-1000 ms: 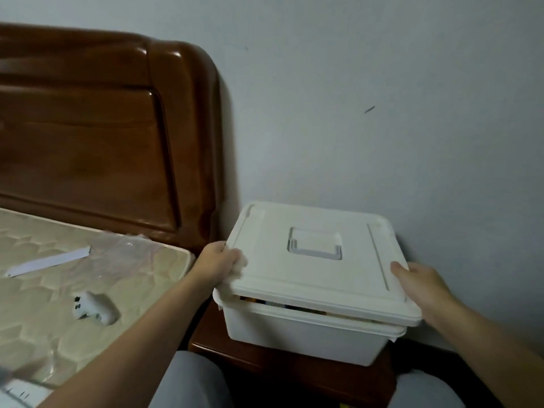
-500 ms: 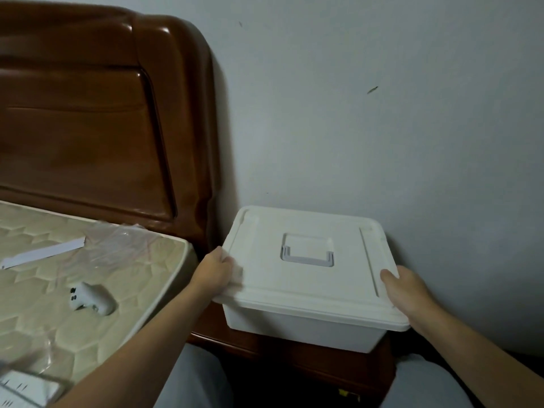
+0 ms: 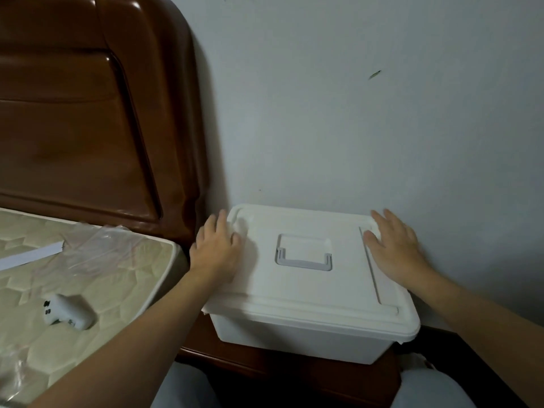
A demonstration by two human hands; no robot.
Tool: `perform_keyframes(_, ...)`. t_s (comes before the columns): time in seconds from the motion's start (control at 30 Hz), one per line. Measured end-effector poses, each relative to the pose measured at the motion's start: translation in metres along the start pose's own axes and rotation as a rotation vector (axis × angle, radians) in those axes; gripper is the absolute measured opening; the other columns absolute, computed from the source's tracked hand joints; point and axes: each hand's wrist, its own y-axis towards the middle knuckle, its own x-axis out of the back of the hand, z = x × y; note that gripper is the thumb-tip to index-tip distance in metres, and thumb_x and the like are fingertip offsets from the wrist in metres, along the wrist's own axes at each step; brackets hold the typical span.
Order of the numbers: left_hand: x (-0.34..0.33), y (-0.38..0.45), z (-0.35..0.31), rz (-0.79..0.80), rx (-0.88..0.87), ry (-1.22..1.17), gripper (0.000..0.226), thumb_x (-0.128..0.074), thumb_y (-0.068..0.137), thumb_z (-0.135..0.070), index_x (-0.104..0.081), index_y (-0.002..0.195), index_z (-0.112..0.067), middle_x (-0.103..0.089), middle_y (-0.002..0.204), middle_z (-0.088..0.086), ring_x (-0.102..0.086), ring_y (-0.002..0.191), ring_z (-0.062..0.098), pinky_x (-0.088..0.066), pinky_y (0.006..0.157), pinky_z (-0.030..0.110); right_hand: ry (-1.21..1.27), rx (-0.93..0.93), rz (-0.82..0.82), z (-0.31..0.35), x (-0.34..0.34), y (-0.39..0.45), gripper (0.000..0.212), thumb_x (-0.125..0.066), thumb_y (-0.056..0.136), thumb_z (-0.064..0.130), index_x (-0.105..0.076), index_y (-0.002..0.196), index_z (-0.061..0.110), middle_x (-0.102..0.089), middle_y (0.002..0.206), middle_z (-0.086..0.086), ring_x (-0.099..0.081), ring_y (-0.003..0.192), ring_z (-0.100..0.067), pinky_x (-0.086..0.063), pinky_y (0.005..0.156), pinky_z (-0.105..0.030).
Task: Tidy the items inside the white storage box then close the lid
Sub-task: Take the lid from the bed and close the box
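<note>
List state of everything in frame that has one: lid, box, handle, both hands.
lid: down on the box, no gap visible along the front edge
white storage box: closed, upright on the wooden nightstand
lid handle: folded flat in its recess
left hand: flat, pressing the lid's left side
right hand: flat, pressing the lid's right side

White box point(image 3: 297, 334) on wooden nightstand point(image 3: 265, 363)
</note>
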Motion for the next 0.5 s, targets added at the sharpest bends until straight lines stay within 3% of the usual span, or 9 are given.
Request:
perform_keyframes(0.1,-0.011,0.019,-0.010,0.024,-0.163,0.107,0.061,-0.028,0.108,-0.043,-0.014,0.166,-0.030,-0.008,0.174,-0.004,-0.005,0.160,0.019,-0.012,0.128,0.053,-0.112,0.099,0.053,-0.002,-0.010,0.017,0.059,-0.026,0.110,0.053,-0.019,0.167,0.036,-0.006,0.177,0.007,-0.007,0.162,-0.025,-0.012,0.130,-0.051)
perform_keyframes(0.2,-0.027,0.031,-0.006,0.123,-0.153,0.147,0.060,-0.023,0.105,-0.051,-0.021,0.162,-0.031,-0.002,0.174,-0.009,0.002,0.160,0.014,-0.006,0.128,0.056,-0.162,0.120,0.107,-0.015,-0.030,0.026,0.063,-0.015,0.109,0.056,-0.014,0.168,0.034,-0.005,0.177,0.007,-0.003,0.163,-0.022,-0.006,0.132,-0.049)
perform_keyframes(0.3,-0.038,0.038,0.001,0.136,-0.132,0.170,0.075,-0.020,0.098,-0.063,-0.023,0.163,-0.024,0.001,0.175,-0.008,0.004,0.161,0.014,-0.011,0.128,0.052,-0.209,0.172,0.148,-0.030,-0.048,0.037,0.071,-0.007,0.104,0.054,-0.013,0.168,0.024,-0.008,0.177,0.004,0.002,0.163,-0.018,0.001,0.132,-0.044)
perform_keyframes(0.4,-0.041,0.041,0.001,0.131,-0.128,0.171,0.088,-0.021,0.092,-0.069,-0.020,0.165,-0.019,0.000,0.175,-0.004,0.002,0.161,0.016,-0.017,0.128,0.047,-0.135,0.111,0.169,-0.033,-0.051,0.044,0.075,-0.010,0.101,0.059,-0.012,0.169,0.028,-0.006,0.178,0.002,0.004,0.164,-0.019,0.000,0.132,-0.046)
perform_keyframes(0.5,-0.041,0.041,0.002,0.141,-0.137,0.177,0.092,-0.019,0.090,-0.071,-0.019,0.165,-0.018,0.000,0.175,-0.002,0.003,0.161,0.018,-0.017,0.128,0.047,-0.113,0.109,0.169,-0.030,-0.052,0.041,0.068,-0.016,0.107,0.054,-0.013,0.169,0.027,-0.006,0.178,0.002,0.008,0.163,-0.015,0.010,0.131,-0.040)
